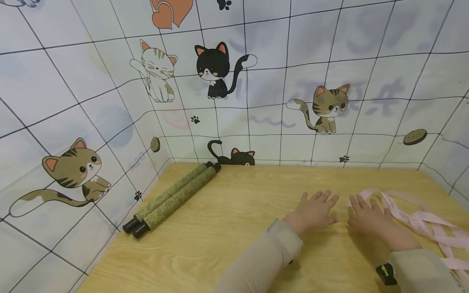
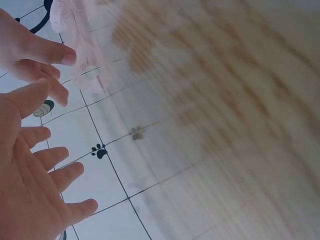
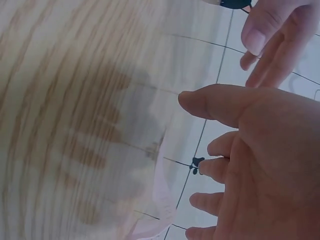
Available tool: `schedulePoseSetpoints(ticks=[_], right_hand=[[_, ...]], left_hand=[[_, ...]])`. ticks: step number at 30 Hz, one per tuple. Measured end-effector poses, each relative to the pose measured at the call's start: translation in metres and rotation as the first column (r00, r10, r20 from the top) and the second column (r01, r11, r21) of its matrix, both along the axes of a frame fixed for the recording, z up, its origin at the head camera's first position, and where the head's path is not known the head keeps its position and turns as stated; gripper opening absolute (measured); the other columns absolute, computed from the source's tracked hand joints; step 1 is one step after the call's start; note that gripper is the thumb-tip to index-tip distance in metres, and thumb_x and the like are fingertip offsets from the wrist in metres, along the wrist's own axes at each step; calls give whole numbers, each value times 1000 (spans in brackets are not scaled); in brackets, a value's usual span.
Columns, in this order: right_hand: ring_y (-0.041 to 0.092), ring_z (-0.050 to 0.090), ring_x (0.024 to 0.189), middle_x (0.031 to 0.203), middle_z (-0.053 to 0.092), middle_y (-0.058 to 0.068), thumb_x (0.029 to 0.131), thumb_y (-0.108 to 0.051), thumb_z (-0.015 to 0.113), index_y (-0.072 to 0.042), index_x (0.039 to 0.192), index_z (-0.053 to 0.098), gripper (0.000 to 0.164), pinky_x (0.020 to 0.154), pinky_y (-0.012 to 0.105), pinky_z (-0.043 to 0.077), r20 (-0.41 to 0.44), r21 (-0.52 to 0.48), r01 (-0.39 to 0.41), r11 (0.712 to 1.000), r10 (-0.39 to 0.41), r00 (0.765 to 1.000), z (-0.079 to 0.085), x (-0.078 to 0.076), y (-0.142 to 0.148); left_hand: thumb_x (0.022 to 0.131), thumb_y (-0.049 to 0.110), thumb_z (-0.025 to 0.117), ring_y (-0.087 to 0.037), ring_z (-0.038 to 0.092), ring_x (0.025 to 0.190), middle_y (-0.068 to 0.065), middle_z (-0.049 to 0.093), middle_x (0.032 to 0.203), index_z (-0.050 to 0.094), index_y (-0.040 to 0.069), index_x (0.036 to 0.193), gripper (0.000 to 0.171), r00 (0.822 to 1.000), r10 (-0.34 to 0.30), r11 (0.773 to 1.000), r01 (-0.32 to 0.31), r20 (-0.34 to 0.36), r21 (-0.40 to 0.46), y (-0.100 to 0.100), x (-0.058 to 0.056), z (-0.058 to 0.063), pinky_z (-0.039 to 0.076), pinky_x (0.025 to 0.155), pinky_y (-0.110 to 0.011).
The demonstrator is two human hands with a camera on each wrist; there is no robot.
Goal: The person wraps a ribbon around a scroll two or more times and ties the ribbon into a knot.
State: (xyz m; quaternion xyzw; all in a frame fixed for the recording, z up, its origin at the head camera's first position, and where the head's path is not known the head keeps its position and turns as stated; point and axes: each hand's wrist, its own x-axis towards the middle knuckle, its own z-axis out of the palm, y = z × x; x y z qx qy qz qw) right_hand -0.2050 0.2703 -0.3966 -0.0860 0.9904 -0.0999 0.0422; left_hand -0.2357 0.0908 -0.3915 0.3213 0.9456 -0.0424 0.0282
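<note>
Both hands hover palm down over the wooden table, fingers spread and holding nothing. The left hand (image 1: 314, 211) is right of the table's middle. Close beside it, the right hand (image 1: 377, 224) has its fingertips near a loose pink ribbon (image 1: 421, 221) with faint printing. That ribbon lies in loops along the table's right side. In the left wrist view the left palm (image 2: 30, 185) faces the tabletop, below the other hand. The right wrist view shows the right palm (image 3: 275, 160) and part of the ribbon (image 3: 162, 197) beyond its fingers.
Two scroll-like rolls (image 1: 179, 197) with green patterned covering and black ends lie side by side at the table's left edge. White cat-print walls (image 1: 271, 122) enclose the wooden table (image 1: 220, 252) at the back and sides. A small black device (image 1: 386, 273) sits at the right wrist.
</note>
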Motion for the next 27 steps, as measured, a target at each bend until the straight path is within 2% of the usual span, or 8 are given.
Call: schedulePoseSetpoints(ticks=[5,13,22,27], right_hand=[[65,18,119,136,26,38,85,-31,62,16,136,27,77,88,78,15,-2,29,-1,1000,1,1000,-6,-4,8],[66,16,118,138,22,39,85,-30,61,17,135,25,78,87,78,14,54,29,-24,999,22,998,-8,-12,16],[63,23,119,136,30,37,84,-18,58,17,133,33,65,83,77,24,-23,91,-34,995,36,999,-12,-15,23],[62,23,119,136,28,38,85,-15,56,18,133,31,62,84,77,24,2,74,-66,995,66,998,-16,-17,25]], left_hand=[[93,59,34,-7,18,139,14,12,154,11,38,149,64,1000,5,1000,-5,-15,-18,8,0,-2,22,110,-40],[94,60,32,-3,16,138,19,9,153,12,37,148,63,999,29,997,-28,15,-75,22,-2,-5,20,111,-40],[95,59,26,0,10,138,19,3,153,8,33,149,63,1000,24,997,-24,5,-76,42,-9,-13,18,111,-37],[97,54,23,2,11,138,22,7,152,12,36,148,55,999,31,993,-30,11,-112,49,-8,-18,18,111,-36]])
